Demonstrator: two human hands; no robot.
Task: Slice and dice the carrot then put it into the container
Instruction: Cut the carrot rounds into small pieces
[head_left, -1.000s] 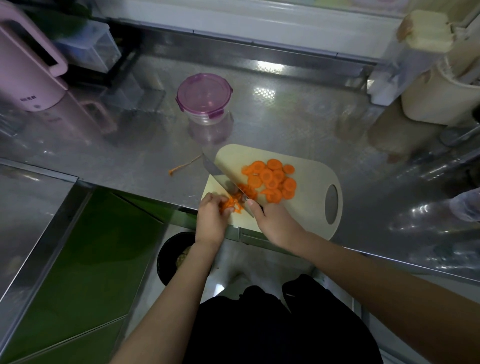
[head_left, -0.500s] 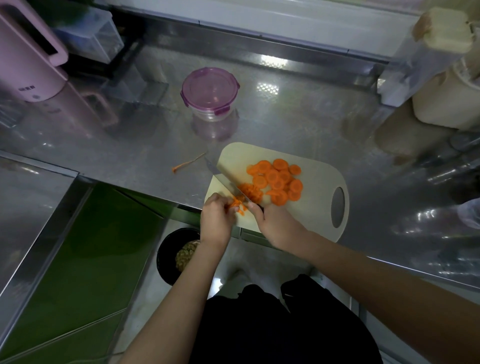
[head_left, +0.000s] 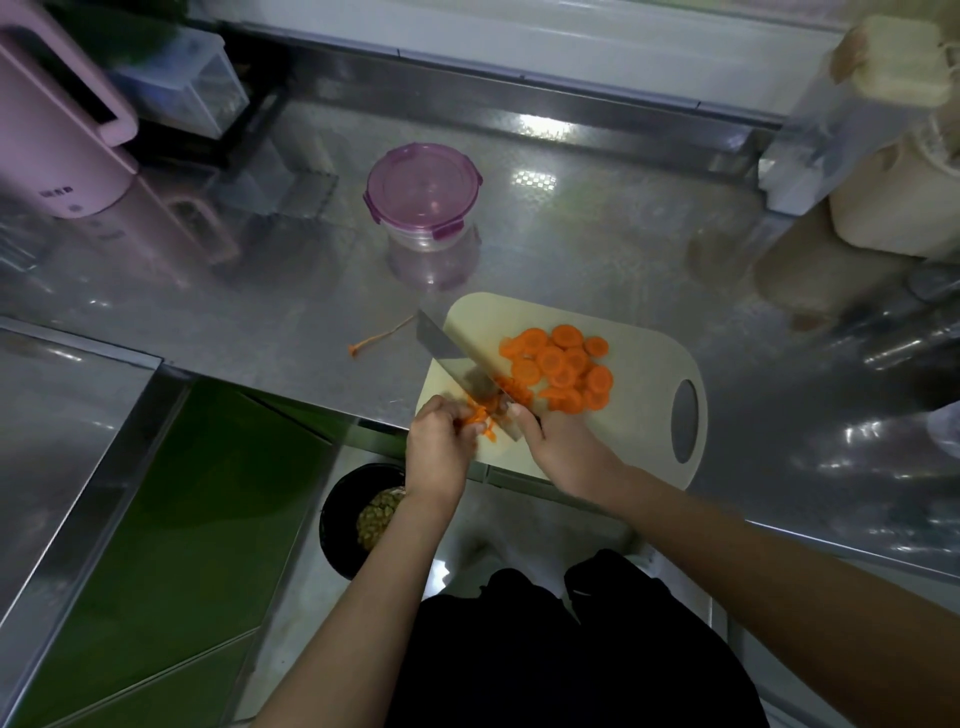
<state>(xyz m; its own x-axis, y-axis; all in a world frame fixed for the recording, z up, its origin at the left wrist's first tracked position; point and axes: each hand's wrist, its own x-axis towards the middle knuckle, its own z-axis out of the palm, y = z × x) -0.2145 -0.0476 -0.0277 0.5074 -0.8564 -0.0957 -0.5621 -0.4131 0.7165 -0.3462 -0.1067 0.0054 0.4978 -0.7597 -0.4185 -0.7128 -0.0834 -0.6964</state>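
Left hand (head_left: 439, 447), at the near left corner of cutting board (head_left: 639, 415): curled down over a small bunch of carrot pieces (head_left: 480, 415), pinning them to the board, fingertips just beside the blade. Right hand (head_left: 558, 444): closed round the handle of knife (head_left: 457, 358), the handle itself mostly hidden under the palm. Blade: long axis diagonal, from the right hand away and to the left, tip past the board's left edge above the table (head_left: 260, 291); edge down among the pieces, immediately right of the left hand. Carrot slices (head_left: 561, 364): overlapping heap of rounds, mid-board, on the far right side of the blade, nearer the right hand than the left, not yet diced. Judged step: dicing, early, most rounds to go. Container (head_left: 422, 189): round, clear, purple lid on, standing on the table beyond the board's far left corner, well apart from both hands; lid to come off before any transfer. Carrot tail (head_left: 376, 340): thin scrap on the table, left of the blade tip. Further out: pink kettle (head_left: 57, 135) at far left; black bin (head_left: 358, 514) below the table edge, beside the left forearm.
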